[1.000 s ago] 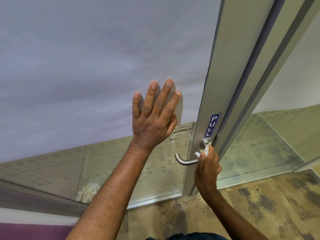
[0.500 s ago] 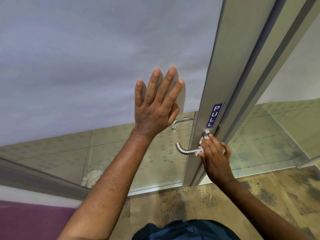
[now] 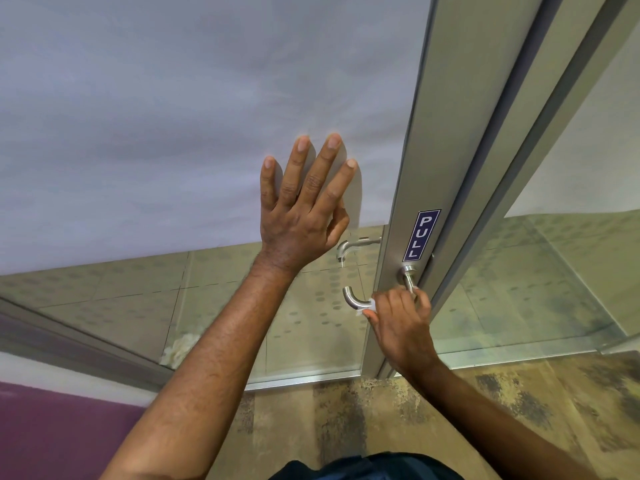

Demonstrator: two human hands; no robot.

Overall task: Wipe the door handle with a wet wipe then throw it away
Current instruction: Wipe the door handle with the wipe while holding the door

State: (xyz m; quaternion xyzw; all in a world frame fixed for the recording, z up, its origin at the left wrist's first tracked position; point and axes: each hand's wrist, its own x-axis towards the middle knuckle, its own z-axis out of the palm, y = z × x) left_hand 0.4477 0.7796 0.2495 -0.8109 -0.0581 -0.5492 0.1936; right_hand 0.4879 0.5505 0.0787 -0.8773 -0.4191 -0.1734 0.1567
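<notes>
A silver lever door handle (image 3: 351,299) sticks out from the metal door frame (image 3: 446,140) below a blue PULL sticker (image 3: 421,236). My right hand (image 3: 398,320) is wrapped around the middle of the lever, with a white wet wipe (image 3: 367,304) pressed between palm and metal; only a small edge of the wipe shows at the thumb. My left hand (image 3: 304,209) lies flat with fingers spread on the frosted glass door panel (image 3: 190,116), left of and above the handle.
A second handle (image 3: 349,245) shows through the clear lower glass on the door's far side. A crumpled white object (image 3: 180,348) lies behind the glass at lower left. Patterned carpet (image 3: 485,403) covers the floor. A purple wall strip (image 3: 52,431) is at lower left.
My right hand has slid with the wipe from the handle's base near the frame outward along the lever. My left hand has stayed pressed flat on the glass.
</notes>
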